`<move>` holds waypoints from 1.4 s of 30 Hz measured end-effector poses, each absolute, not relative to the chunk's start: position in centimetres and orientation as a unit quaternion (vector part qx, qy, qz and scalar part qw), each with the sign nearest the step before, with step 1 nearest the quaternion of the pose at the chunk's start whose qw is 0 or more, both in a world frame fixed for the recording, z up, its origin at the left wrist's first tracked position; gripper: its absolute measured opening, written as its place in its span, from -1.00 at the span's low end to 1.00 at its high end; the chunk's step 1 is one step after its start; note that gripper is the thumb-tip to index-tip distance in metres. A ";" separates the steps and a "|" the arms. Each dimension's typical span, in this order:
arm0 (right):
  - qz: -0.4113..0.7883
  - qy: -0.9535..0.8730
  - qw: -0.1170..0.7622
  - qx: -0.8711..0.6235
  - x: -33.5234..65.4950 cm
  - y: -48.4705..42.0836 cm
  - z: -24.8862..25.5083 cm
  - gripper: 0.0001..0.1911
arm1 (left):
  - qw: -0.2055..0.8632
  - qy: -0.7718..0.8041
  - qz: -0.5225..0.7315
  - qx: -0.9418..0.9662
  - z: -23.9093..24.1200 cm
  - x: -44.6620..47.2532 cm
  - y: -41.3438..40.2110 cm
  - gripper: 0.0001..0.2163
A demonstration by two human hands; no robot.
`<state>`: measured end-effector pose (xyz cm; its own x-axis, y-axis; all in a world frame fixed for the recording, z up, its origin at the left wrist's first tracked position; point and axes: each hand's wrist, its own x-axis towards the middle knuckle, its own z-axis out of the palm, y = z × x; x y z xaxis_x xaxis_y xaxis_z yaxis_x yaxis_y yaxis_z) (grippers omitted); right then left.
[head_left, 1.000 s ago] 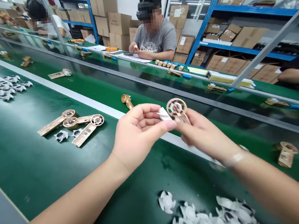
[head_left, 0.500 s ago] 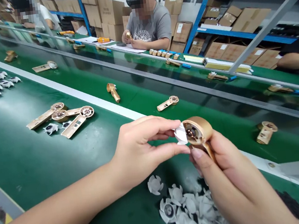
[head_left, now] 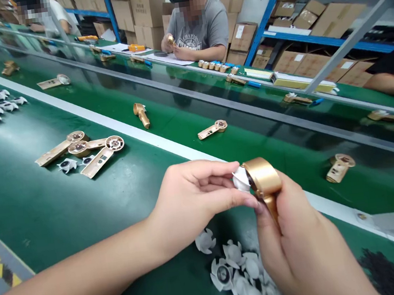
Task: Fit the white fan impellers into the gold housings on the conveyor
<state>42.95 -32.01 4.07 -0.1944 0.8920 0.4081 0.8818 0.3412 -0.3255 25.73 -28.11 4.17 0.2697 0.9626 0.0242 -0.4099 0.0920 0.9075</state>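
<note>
White plastic fan impeller (head_left: 240,180), pinched between the closed fingertips (head_left: 237,165) of the left hand (head_left: 195,195), meets the round head of the gold plastic handheld-fan housing (head_left: 263,180), which the right hand (head_left: 295,245) grips by its handle above the green conveyor belt (head_left: 46,209). Seating it well likely requires square alignment and even pressure.

Blue metal shelves (head_left: 316,39) hold cardboard boxes (head_left: 337,18). A long green workbench (head_left: 28,206) runs below. Ceiling lights reflect above.

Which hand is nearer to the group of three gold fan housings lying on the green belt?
Left. The left hand is right of the gold fan housings, pinching a white fan blade; the right hand is farther right.
</note>
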 end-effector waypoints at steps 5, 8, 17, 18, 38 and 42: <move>-0.090 -0.793 0.254 -0.546 42.9 -31.7 3.2 -0.56 | 0.753 0.312 0.454 0.361 3.7 26.4 -28.1 -0.86; -0.135 -0.802 0.252 -0.524 42.7 -32.2 3.0 -0.54 | 0.775 0.324 0.430 0.330 3.4 26.7 -27.7 -0.88; -0.074 -0.750 0.089 -0.651 48.0 -25.5 1.6 -0.42 | 0.490 0.398 0.225 0.742 5.7 21.8 -26.7 -0.32; -0.074 -0.739 0.065 -0.666 49.1 -23.8 1.2 -0.42 | 0.449 0.370 0.158 0.798 5.9 21.1 -27.0 -0.34; 0.079 -0.911 0.027 -0.404 46.5 -25.4 0.6 -0.72 | 0.582 0.397 0.140 0.695 2.1 22.0 -27.2 -0.70; 0.104 -0.903 0.062 -0.413 45.3 -25.1 1.3 -0.73 | 0.708 0.370 0.279 0.534 1.3 22.6 -27.1 -0.68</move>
<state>45.27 -25.10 1.32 -0.6510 0.7586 0.0261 0.7327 0.6369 -0.2397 22.58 -27.14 1.32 0.5711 0.7890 -0.2263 0.0005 0.2753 0.9613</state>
